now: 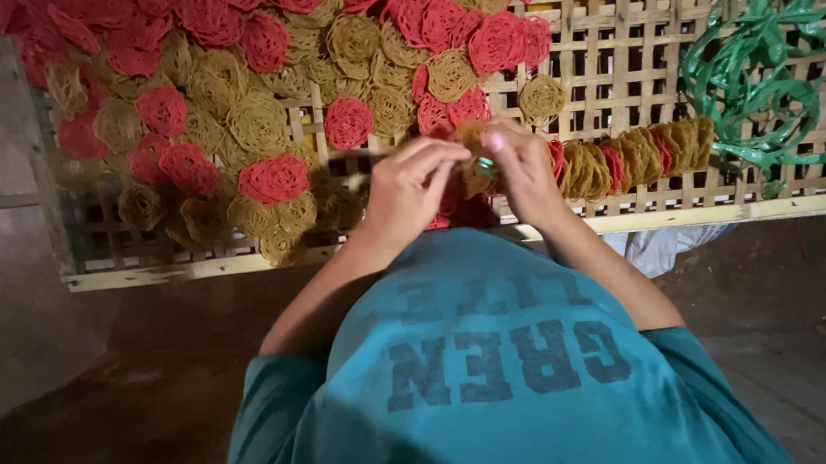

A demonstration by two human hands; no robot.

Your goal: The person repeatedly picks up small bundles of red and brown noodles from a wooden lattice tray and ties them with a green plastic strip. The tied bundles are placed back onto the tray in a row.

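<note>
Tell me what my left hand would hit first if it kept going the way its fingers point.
Probably the right hand: the left hand points straight at it, though depth is unclear.

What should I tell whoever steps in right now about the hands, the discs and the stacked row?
Left hand: fingers curled at the near end of the row, pinching a disc; grip partly hidden.
Right hand: holding a brown disc against that same end.
Stacked row: red and brown discs on edge, running right along the bamboo rack.
Loose discs: spread flat over the rack's left and middle.
Green strips: bundled at the right.
Done: one row stacked. Left: most discs still loose.
</note>
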